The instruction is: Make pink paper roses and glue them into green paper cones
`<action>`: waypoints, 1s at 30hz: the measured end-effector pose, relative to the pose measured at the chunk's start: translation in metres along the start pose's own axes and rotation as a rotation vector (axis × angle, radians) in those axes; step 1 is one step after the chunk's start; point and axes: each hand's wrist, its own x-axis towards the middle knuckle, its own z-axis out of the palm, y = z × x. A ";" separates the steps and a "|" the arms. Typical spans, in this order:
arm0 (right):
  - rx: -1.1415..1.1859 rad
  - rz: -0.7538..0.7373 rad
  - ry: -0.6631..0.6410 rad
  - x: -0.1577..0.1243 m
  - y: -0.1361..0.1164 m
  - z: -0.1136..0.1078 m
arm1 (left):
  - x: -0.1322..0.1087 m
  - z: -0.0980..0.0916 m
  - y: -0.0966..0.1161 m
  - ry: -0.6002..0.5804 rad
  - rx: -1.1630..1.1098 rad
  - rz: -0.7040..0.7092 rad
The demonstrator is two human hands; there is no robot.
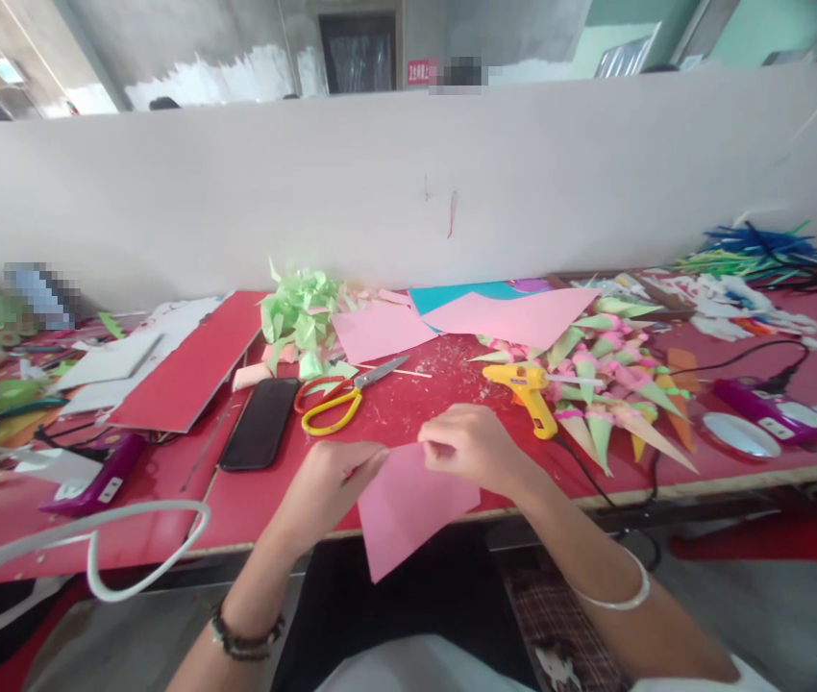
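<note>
The left hand (333,481) and right hand (472,444) pinch the pink paper sheet (412,514) between them over the bench (394,408) edge, seemingly keeping it taut, scissors (357,383) and hot-glue gun (526,383) within reach beyond.

Red tabletop (386,413) | black phone (259,425) beside scissors (358,383) | yellow glue gun (526,381) beside paper cones (600,444) | purple power strip (776,411) at right

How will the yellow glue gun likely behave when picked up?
The glue gun will probably tug its cord, which trails from the handle. Its pale stick juts over the paper cones and may knock some of them. Lying on its side, it seems unlikely to roll.
</note>
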 end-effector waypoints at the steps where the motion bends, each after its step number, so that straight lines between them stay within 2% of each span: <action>1: -0.009 0.024 0.025 -0.004 0.008 -0.002 | -0.002 -0.006 -0.004 -0.004 0.011 -0.001; 5: -0.085 0.113 0.138 -0.018 0.030 -0.014 | -0.006 -0.028 -0.022 -0.036 0.092 0.008; 7: -0.092 0.188 0.213 -0.020 0.030 -0.018 | -0.004 -0.032 -0.028 -0.039 0.135 0.033; 9: 0.003 0.209 0.230 -0.017 0.021 -0.018 | -0.001 -0.030 -0.029 -0.042 0.152 0.074; 13: 0.090 0.062 -0.045 -0.004 -0.003 -0.013 | 0.009 -0.019 -0.026 -0.035 0.180 0.153; 16: 0.061 0.057 -0.159 0.003 -0.012 -0.008 | 0.016 -0.013 -0.021 0.040 0.314 0.207; 20: 0.016 0.090 -0.199 0.007 -0.016 -0.005 | 0.024 -0.004 -0.009 0.102 0.518 0.416; 24: 0.091 0.136 -0.183 0.009 -0.018 -0.004 | 0.026 0.005 0.001 0.292 0.639 0.548; 27: 0.226 0.163 -0.215 0.007 -0.016 -0.008 | 0.023 0.002 -0.004 0.356 0.694 0.595; 30: 0.336 0.204 -0.246 0.002 -0.009 -0.017 | 0.020 -0.009 -0.021 0.362 0.759 0.573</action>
